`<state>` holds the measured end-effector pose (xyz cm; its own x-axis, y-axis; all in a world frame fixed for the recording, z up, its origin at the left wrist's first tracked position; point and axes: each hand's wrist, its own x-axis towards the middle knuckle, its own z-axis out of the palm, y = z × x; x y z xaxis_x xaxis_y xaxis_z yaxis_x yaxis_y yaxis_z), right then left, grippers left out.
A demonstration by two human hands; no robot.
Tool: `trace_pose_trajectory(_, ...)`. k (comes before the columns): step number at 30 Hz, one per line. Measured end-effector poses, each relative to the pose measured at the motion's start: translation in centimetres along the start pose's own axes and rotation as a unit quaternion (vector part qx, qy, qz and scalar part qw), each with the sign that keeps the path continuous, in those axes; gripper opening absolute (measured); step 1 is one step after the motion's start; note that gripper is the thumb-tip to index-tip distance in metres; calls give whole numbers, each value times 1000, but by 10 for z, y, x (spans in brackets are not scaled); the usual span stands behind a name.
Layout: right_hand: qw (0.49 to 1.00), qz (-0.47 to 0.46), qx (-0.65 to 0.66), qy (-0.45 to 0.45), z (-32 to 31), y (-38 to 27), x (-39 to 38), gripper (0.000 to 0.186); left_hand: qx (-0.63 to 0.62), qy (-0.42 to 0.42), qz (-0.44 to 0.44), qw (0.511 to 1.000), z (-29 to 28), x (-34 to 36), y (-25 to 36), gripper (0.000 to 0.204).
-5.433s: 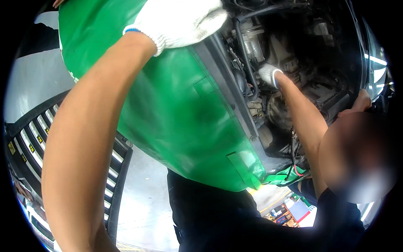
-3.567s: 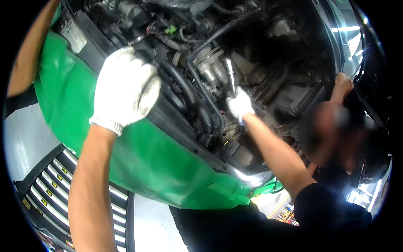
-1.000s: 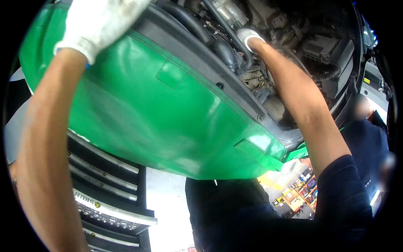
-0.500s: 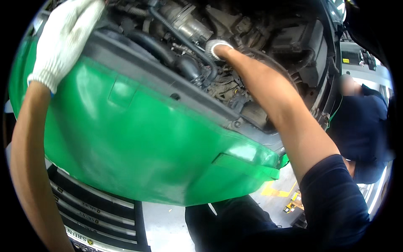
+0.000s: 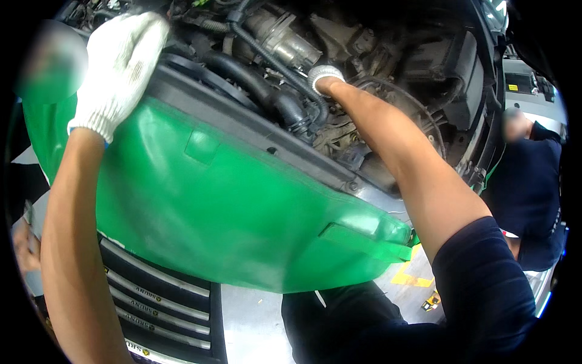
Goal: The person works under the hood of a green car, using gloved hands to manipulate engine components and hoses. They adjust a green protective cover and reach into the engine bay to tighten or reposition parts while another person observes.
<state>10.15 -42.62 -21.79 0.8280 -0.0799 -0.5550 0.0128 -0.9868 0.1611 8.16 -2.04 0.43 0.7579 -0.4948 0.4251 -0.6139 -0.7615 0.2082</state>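
Observation:
My left hand [image 5: 121, 76], in a white knitted glove, lies along the black front panel [image 5: 212, 109] of the engine bay, over the top of the green fender cover [image 5: 224, 206]. Its fingers are stretched out flat with nothing visible in them. Deep among the engine parts reaches my right hand [image 5: 324, 77], also gloved, beside a silvery metal cylinder-shaped part [image 5: 288, 45] and a thin black corrugated hose [image 5: 267, 57]. Only the glove's cuff and back show; the fingers are hidden. A thick black hose [image 5: 242, 76] runs to the left of it.
A black box-shaped housing [image 5: 436, 70] fills the bay's right side. Below the green cover shows the car's slatted grille [image 5: 163, 297]. One person in dark clothes [image 5: 524, 194] is at the right; another person's hand [image 5: 25, 246] appears at the far left.
The whole view has shifted slightly, so the car and both arms appear farther right. My hands keep nearly the same places on the car. Another person has come into view at left.

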Motion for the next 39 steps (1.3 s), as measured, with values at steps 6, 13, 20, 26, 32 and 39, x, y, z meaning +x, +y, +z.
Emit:
trace_pose_trajectory(6, 993, -39, -11, -110, -2, 10, 6, 34, 27, 14, -1, 1000, 7, -7, -11, 27)
trace_pose_trajectory(13, 987, 13, 75, -141, -17, 7, -14, 38, 62, 65, 162, 983, -33, -22, -27, 19)
trace_pose_trajectory(20, 985, -111, -30, -127, 9, 29, 23, 38, -72, -118, 386, 912, -116, -6, -37, 15)
trace_pose_trajectory(26, 990, -76, 20, -116, -14, 13, 0, 34, -92, -136, 425, 890, -120, 2, -42, 26)
trace_pose_trajectory(32, 989, -49, 24, -137, 12, 29, 26, 36, -90, -105, 427, 893, -127, 5, -41, 26)
trace_pose_trajectory(39, 987, -77, 9, -139, 23, 60, 33, 37, -67, -41, 387, 919, -110, -5, -41, 19)
